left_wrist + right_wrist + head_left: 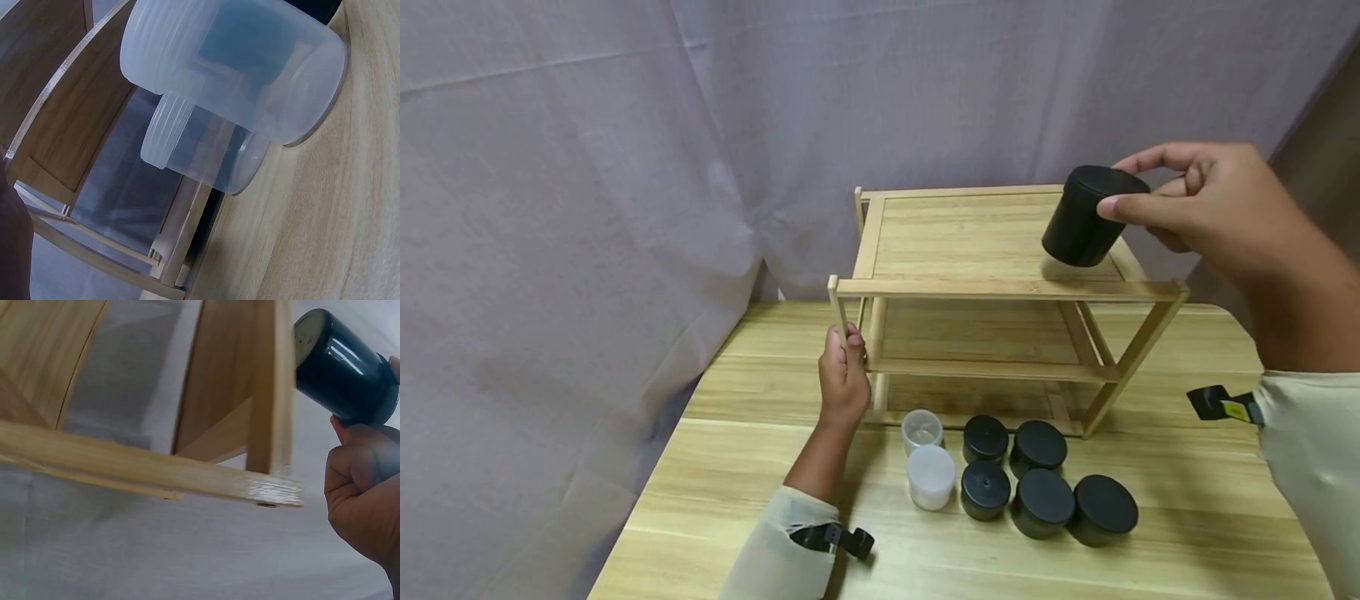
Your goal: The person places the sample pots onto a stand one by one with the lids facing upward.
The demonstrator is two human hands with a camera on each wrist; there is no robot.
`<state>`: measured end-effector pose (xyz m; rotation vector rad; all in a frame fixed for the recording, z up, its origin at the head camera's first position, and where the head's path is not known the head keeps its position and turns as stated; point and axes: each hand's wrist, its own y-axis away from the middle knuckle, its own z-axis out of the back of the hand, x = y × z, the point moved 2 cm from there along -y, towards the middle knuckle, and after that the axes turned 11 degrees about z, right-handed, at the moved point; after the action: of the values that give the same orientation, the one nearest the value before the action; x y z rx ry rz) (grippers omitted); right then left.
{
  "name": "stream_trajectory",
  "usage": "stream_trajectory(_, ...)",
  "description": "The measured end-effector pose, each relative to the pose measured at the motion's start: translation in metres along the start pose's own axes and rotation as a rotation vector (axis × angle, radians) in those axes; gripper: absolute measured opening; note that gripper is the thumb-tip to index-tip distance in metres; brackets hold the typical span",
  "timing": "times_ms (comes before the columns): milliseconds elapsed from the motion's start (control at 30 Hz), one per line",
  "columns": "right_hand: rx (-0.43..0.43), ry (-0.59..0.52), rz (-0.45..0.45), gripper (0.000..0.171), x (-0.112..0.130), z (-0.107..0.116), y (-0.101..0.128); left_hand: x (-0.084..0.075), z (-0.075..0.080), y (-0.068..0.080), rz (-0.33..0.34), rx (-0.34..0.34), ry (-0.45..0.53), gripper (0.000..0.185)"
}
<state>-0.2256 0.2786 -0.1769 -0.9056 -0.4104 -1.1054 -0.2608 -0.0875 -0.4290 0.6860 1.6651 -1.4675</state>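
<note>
A black lidded jar [1084, 221] hangs tilted over the right part of the top shelf of a wooden three-tier rack [970, 237]. My right hand [1217, 196] pinches it near the lid, thumb on the near side. In the right wrist view the jar's underside [310, 339] shows beyond the rack's edge. At the rack's left side my left hand [844, 375] grips the front upright, thumb toward me. Only a dark sliver of that hand [15, 240] appears in the left wrist view.
Before the rack stand several black jars [1043, 500] in two rows. Left of them are two translucent jars [931, 475], also close up in the left wrist view. All rest on a wooden table [737, 492]. A grey curtain [587, 208] hangs behind and to the left.
</note>
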Motion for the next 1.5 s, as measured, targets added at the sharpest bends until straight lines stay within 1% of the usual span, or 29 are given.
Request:
stream_trajectory(100, 0.019, 0.01, -0.043, 0.032, -0.005, -0.001, -0.011, 0.001, 0.0, 0.0, -0.002, 0.007, 0.002, 0.053)
stream_trajectory(233, 0.058, 0.06, -0.078, 0.042, -0.011, 0.001, -0.023, 0.002, -0.001, 0.001, -0.015, 0.015, -0.002, 0.053)
stream_trajectory(333, 0.078, 0.068, -0.078, 0.041, -0.015, 0.004, -0.03, 0.003, -0.002, 0.001, -0.02, 0.017, -0.007, 0.054)
stream_trajectory(433, 0.08, 0.071, -0.084, 0.038, -0.018, 0.007, -0.034, 0.002, -0.002, 0.001, -0.017, 0.021, -0.009, 0.056)
stream_trajectory(533, 0.076, 0.089, -0.098, 0.047, -0.022, 0.008, -0.038, 0.002, -0.001, 0.0, -0.004, 0.024, -0.007, 0.057)
stream_trajectory(600, 0.065, 0.077, -0.112, 0.049, -0.024, 0.006, -0.041, 0.001, -0.001, 0.0, 0.003, 0.022, -0.005, 0.056)
stream_trajectory(633, 0.062, 0.059, -0.117, 0.048, -0.026, 0.005, -0.043, 0.002, -0.001, 0.0, 0.006, 0.021, -0.005, 0.056)
stream_trajectory(767, 0.054, -0.02, -0.137, 0.036, -0.031, 0.0, -0.049, 0.003, 0.0, 0.0, 0.004, 0.019, -0.003, 0.054)
stream_trajectory(933, 0.067, -0.017, -0.156, 0.033, -0.034, 0.0, -0.053, 0.004, -0.001, 0.0, 0.0, 0.017, -0.003, 0.054)
stream_trajectory(1067, 0.075, -0.034, -0.172, 0.032, -0.037, 0.003, -0.055, 0.004, -0.003, 0.001, -0.001, 0.018, 0.007, 0.046)
stream_trajectory(1167, 0.083, -0.022, -0.174, 0.037, -0.04, 0.004, -0.055, 0.003, -0.003, 0.0, -0.005, 0.019, 0.008, 0.043)
stream_trajectory(1267, 0.092, 0.001, -0.173, 0.043, -0.041, 0.004, -0.055, 0.002, -0.002, 0.0, -0.009, 0.02, 0.005, 0.044)
stream_trajectory(1500, 0.088, 0.006, -0.163, 0.049, -0.043, 0.001, -0.057, 0.001, -0.001, 0.0, -0.006, 0.019, -0.007, 0.043)
